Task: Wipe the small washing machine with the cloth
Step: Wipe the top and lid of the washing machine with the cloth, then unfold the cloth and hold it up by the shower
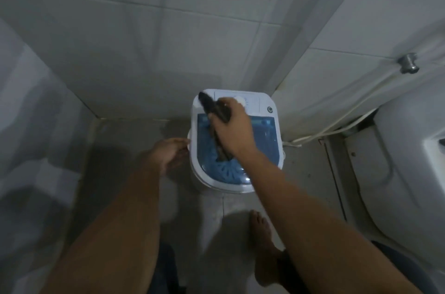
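**Top of a small washing machine with cloth and both hands, viewed from above**

The small washing machine stands on the floor in the corner formed by two tiled walls. Its body is smooth white plastic with rounded corners, squarish at the far end and curving to a half-round at the near end. A translucent blue lid covers most of the top; through it a paler blue disc with radiating ribs is visible at the near end. The far strip of the top is a white control panel bearing a round white dial and, toward its right corner, a small dark ringed fitting.

The cloth is dark, limp and bunched into a long narrow band (its weave is too blurred to tell). It lies lengthwise over the left half of the top, from the far-left corner of the panel down across the blue lid. The right hand is closed around the middle of the cloth, knuckles up, pressing it against the lid and panel; both ends of the cloth extend beyond the hand.

The left hand is loosely open, fingers slightly curled, holding nothing; its fingertips touch the machine's left rim.

To the right, a pale cord runs along the wall beside a glossy white toilet. A bare foot rests on the pale floor tiles near the machine.
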### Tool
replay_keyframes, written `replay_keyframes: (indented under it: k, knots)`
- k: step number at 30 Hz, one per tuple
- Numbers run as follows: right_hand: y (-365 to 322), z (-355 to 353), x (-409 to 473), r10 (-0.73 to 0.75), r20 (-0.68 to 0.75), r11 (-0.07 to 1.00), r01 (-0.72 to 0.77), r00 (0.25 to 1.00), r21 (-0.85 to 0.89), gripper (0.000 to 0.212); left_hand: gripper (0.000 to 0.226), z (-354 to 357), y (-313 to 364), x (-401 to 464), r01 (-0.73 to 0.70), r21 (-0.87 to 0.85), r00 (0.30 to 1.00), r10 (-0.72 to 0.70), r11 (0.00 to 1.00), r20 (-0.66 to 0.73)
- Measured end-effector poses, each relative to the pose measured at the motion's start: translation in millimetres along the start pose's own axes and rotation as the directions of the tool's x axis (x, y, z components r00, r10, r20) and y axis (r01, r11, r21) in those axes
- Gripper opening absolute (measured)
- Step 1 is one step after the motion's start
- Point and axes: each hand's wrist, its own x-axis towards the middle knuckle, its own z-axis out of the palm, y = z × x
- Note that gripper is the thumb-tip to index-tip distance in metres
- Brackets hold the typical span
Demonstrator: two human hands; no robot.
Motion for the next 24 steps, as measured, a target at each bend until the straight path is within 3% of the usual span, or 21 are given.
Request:
replay_keyframes:
  k: [3, 6, 7, 10, 12, 17, 20, 22, 24]
  knots:
    - [-11, -2, 70, -0.039, -0.047, 0.979, 0.028, 0.998, -0.201, 0.037, 0.014, -1, -2, 3, -0.011, 0.002, 1.0, 0.011, 1.0, 0.008]
    - [-2, 22, 110, 0.037, 0.062, 0.859, 0.0, 0.997, -0.513, 0.038, 0.01, -1, -6, 8, -0.023, 0.023, 1.0, 0.023, 0.999, -0.014]
    - [3, 34, 111, 0.01, 0.069, 0.795, 0.034, 0.998, -0.605, 0.039, 0.009, -1, -7, 10, -0.026, 0.016, 0.999, 0.026, 1.0, -0.023]
    - [16, 66, 87, -0.262, 0.078, 0.642, 0.234, 0.962, -0.731, 0.032, 0.008, 0, -11, 12, -0.025, -0.007, 0.999, 0.025, 1.0, -0.045]
    - [24, 76, 62, -0.393, 0.185, 0.549, 0.392, 0.901, -0.738, 0.03, 0.008, 0, -13, 13, -0.017, -0.029, 0.999, 0.016, 0.999, -0.036]
    - [32, 68, 7, -0.416, 0.332, 0.528, 0.522, 0.847, -0.671, 0.03, 0.017, -16, -23, 10, 0.112, -0.211, 0.992, -0.099, 0.971, 0.075]
    - [32, 59, -36, -0.396, 0.602, 0.472, 0.716, 0.693, -0.515, 0.031, 0.033, -29, -24, 3, 0.153, -0.393, 0.988, -0.136, 0.907, 0.071]
    - [27, 46, -65, -0.33, 0.698, 0.531, 0.737, 0.635, -0.418, 0.033, 0.043, -29, -16, -12, 0.117, -0.376, 0.993, -0.12, 0.919, 0.014]
    - [15, 24, -90, -0.309, 0.592, 0.731, 0.584, 0.744, -0.353, 0.036, 0.04, -22, -5, -42, 0.065, -0.286, 0.994, -0.087, 0.956, -0.066]
